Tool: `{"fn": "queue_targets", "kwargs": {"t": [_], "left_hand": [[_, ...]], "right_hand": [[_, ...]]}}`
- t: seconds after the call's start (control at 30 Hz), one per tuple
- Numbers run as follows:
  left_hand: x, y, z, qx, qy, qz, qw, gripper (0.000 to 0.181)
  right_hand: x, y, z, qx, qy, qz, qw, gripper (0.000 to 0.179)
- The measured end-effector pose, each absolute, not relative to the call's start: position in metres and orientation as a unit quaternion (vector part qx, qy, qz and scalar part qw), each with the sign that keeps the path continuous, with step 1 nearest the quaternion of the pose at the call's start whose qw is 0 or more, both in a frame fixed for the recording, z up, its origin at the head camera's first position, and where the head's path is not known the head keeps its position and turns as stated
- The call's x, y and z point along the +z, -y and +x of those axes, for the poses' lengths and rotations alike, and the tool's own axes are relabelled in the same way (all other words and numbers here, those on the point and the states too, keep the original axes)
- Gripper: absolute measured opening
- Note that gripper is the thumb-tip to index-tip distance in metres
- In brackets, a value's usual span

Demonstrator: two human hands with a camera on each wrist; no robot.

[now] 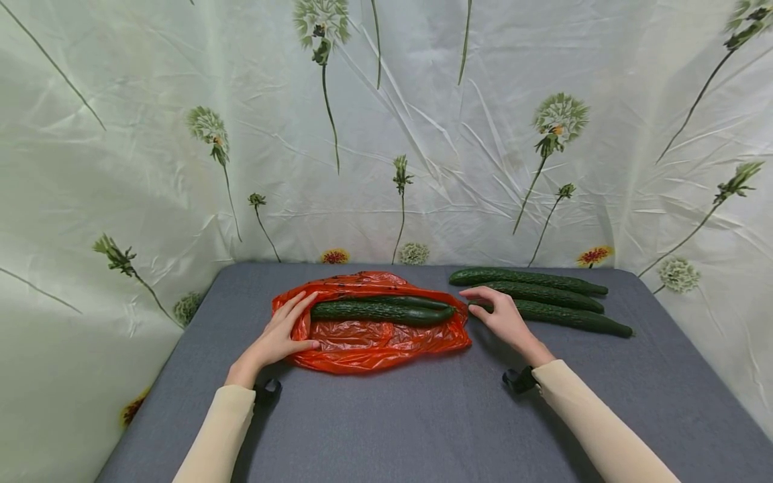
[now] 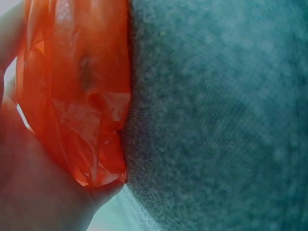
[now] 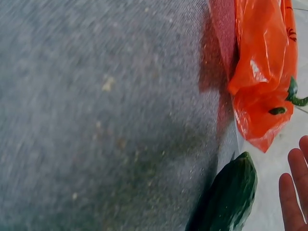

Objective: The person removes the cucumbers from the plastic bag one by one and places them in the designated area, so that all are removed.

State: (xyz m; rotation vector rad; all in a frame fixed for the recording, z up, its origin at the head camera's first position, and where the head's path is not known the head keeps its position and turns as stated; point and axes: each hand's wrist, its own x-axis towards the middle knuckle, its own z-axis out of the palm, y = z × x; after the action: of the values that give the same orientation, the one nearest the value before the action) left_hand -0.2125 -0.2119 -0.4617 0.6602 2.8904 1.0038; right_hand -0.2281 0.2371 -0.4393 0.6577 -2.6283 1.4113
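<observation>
An orange-red plastic bag (image 1: 362,362) lies spread on the table, its upper side folded open. Two cucumbers (image 1: 374,310) rest side by side in it. My left hand (image 1: 280,335) holds the bag's left end, fingers over the far edge and thumb on the near part; the left wrist view shows the red plastic (image 2: 77,72) between thumb and fingers. My right hand (image 1: 504,322) hovers by the bag's right end, holding nothing; its fingers (image 3: 291,202) look extended in the right wrist view. Near them, a loose cucumber's tip (image 3: 240,178) and stems at the bag's end show.
Three more cucumbers (image 1: 561,316) lie in a row at the back right, the nearest partly behind my right hand. Grey cloth (image 1: 410,429) covers the table. A pale curtain with dandelion prints (image 1: 435,134) hangs behind it and along both sides.
</observation>
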Motion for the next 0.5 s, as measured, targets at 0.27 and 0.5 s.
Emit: {"fn": "queue_targets", "kwargs": {"t": [0.27,0.5], "left_hand": [[-0.461,0.211,-0.214,0.316,-0.927,0.202,0.008,0.088],[-0.462,0.21,-0.215,0.303,-0.933,0.195,-0.005,0.087]], "right_hand": [[-0.435,-0.229,-0.227,0.469,0.852,0.226,0.05,0.029],[-0.437,-0.223,-0.228,0.466,0.85,0.237,0.057,0.028]]}}
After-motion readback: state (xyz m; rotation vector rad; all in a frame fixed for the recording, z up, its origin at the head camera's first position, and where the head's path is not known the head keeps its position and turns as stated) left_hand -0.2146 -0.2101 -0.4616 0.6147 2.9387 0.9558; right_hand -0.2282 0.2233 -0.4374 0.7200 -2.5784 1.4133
